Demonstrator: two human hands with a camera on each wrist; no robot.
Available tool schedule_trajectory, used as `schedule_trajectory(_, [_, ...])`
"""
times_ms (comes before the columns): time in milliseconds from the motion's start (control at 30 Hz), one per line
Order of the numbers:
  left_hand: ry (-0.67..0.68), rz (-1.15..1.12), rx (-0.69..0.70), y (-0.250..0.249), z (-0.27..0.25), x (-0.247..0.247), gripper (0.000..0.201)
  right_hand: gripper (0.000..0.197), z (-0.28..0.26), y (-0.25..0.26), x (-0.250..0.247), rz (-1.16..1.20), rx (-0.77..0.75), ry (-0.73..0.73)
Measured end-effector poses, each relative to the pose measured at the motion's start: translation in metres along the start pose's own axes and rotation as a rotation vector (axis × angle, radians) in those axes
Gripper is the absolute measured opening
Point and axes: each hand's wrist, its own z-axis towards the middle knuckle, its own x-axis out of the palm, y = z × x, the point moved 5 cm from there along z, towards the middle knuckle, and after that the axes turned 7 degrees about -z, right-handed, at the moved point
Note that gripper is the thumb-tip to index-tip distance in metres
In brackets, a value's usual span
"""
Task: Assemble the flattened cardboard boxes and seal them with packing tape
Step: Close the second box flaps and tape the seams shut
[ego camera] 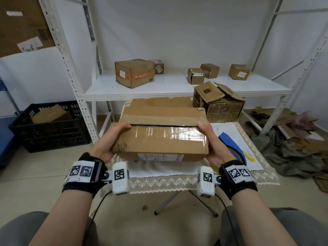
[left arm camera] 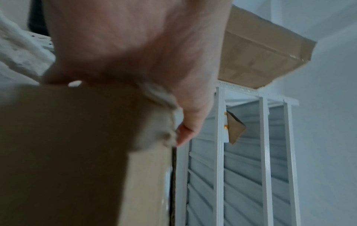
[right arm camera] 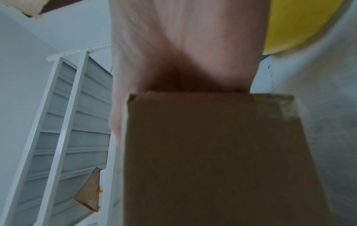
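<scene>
Hands (ego camera: 110, 139) (ego camera: 212, 144) clamp box (ego camera: 159, 139) ends, thumbs on top.

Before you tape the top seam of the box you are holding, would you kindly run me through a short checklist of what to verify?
1. Both hands steady the box: ok; left hand and right hand each have a grip on one end.
2. Near flap folded down: ok.
3. Far flap folded down: not ok; a dark gap shows along the seam.
4. Tape dispenser within reach: ok; it lies on the white cloth beside the right hand.
5. A hand free for the dispenser: not ok.
6. Bottom seam sealed: cannot tell; hidden.
</scene>
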Motion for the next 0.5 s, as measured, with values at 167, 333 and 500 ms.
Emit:
schedule_trajectory(167, [-0.063,0.097,-0.006,-0.008,0.013,0.000,0.091,0.122,0.007,0.011,-0.001,-0.069,-0.046,0.040])
schedule_trajectory(333, [-0.059,0.149,-0.058,-0.016,0.015,0.013,0.084,0.103,0.013,0.023,0.000,-0.006,-0.051,-0.024])
schedule_trajectory(500, [-0.090,0.203,-0.023,-0.022,0.018,0.035,0.028,0.075,0.020,0.028,-0.005,-0.007,-0.020,-0.145])
